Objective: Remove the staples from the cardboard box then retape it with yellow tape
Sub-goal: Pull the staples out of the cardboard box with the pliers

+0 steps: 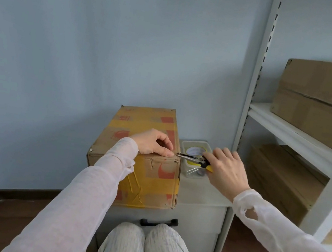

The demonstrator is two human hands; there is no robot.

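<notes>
Head view: white rack (292, 134) fills frame right w/ brown boxes (325, 96). Cardboard box (138, 125), frame ctr, sits on white drawer unit (201, 198). Clear tub (187, 145) just right of it holds tape roll (195, 151). Our left hand (153, 143) pinches box's top front edge; our right hand (228, 170) grips yellow-handled pliers (190, 157), tip at box corner.

Left hand (150, 145) sits on top of the cardboard box (151, 181), fingers curled at its near right corner; whether they pinch anything, can't tell. Right hand (226, 172), just right of the box, grips yellow-handled pliers (192, 159), tips touching that corner. Clear tub (186, 145) holding a tape roll (195, 151) stands just right of the box, white cabinet (203, 199) beneath it.
</notes>
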